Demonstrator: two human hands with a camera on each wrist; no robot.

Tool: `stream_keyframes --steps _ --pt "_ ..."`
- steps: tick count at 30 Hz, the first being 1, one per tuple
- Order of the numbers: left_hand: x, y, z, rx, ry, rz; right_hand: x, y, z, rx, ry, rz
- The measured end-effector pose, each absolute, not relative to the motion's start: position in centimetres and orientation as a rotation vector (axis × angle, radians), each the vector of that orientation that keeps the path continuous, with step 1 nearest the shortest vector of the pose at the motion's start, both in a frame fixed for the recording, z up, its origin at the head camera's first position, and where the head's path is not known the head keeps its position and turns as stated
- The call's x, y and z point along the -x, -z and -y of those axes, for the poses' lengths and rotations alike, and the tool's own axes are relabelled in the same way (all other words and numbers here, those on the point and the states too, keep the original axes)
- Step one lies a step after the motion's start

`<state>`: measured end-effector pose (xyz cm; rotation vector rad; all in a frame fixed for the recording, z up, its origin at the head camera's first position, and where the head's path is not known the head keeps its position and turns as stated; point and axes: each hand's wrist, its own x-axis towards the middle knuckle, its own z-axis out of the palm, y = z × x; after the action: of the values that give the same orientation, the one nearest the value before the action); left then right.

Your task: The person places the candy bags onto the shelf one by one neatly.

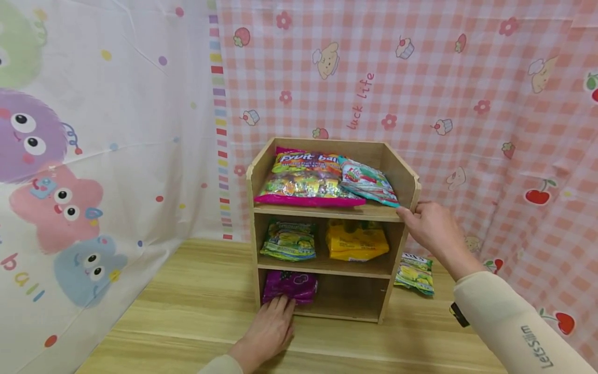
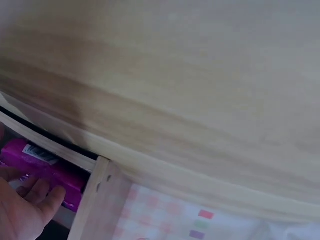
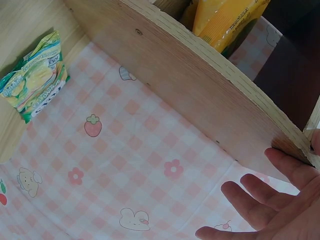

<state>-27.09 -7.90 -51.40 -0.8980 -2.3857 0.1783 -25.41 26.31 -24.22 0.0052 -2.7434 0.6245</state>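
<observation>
A small wooden shelf [image 1: 322,267] with three levels stands on the table. In its bottom left compartment lies a purple candy bag [image 1: 294,285], its side also visible as a purple bag [image 2: 62,177] in the left wrist view. My left hand [image 1: 268,327] reaches in from the front, its loosely bent fingers against the front of that bag. My right hand [image 1: 434,228] holds the right side panel near the top level, thumb at the front edge. In the right wrist view, the index finger of my right hand [image 3: 280,210] lies along the panel's outer face, the other fingers spread off it.
On top lie a large fruit-chew bag [image 1: 308,179] and a turquoise bag [image 1: 366,182]. The middle level holds a green bag [image 1: 289,241] and a yellow bag [image 1: 357,241]. Another green-yellow bag [image 1: 415,275] lies on the table right of the shelf. Patterned curtains [image 1: 327,93] hang behind.
</observation>
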Motion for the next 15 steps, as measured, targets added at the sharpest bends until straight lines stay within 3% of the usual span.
stream_keyframes --steps 15 --pt "26.2 50.5 10.6 0.868 -0.082 2.543 25.4 24.1 -26.3 -0.007 -0.618 2.751"
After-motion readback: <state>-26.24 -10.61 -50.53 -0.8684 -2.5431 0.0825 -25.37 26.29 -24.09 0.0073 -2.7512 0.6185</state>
